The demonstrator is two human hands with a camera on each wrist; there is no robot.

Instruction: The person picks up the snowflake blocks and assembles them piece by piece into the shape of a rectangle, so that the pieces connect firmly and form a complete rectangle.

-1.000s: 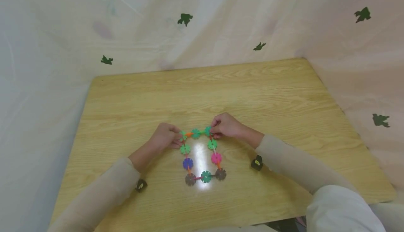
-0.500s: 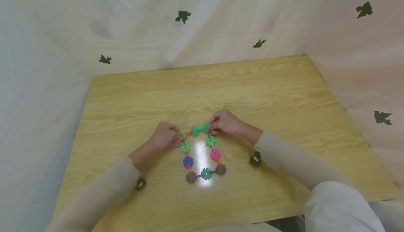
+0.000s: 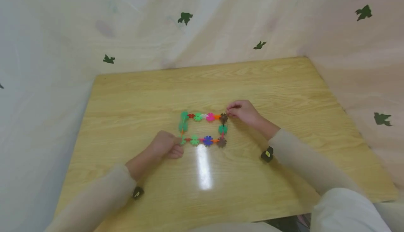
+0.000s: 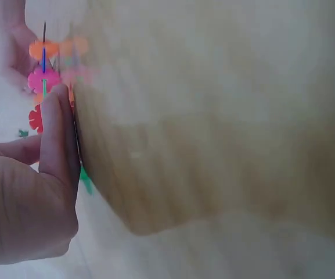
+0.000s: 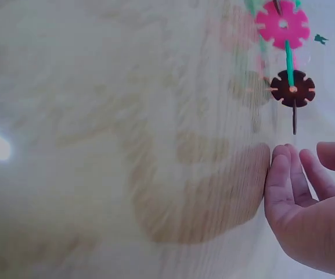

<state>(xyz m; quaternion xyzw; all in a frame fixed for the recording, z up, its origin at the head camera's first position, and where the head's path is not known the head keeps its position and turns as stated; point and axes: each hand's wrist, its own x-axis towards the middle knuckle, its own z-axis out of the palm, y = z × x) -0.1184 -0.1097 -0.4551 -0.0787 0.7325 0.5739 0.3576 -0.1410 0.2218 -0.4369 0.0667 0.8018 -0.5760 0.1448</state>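
Observation:
Plastic snowflake discs are joined into a rectangular ring lying on the table. In the head view its long sides run left to right. A pink disc (image 3: 210,117) sits on the far side, a blue disc (image 3: 208,141) on the near side, and brown discs (image 3: 222,142) at both right corners. My left hand (image 3: 165,145) pinches the green disc (image 3: 183,140) at the near left corner; fingers partly hide it. My right hand (image 3: 246,113) is beside the far right brown disc. In the right wrist view, a small gap separates my fingertips (image 5: 280,152) from that disc (image 5: 293,88).
The ring lies around the middle of the wooden table (image 3: 142,95). A pale curtain (image 3: 221,21) with dark green bird shapes hangs behind and beside it. A black wrist camera (image 3: 267,154) hangs under the right sleeve, and another (image 3: 137,192) under the left.
The ring has turned about a quarter turn clockwise, so its brown corners now lie on the right. My right hand has left the green corner and moved right; my left hand moved slightly nearer.

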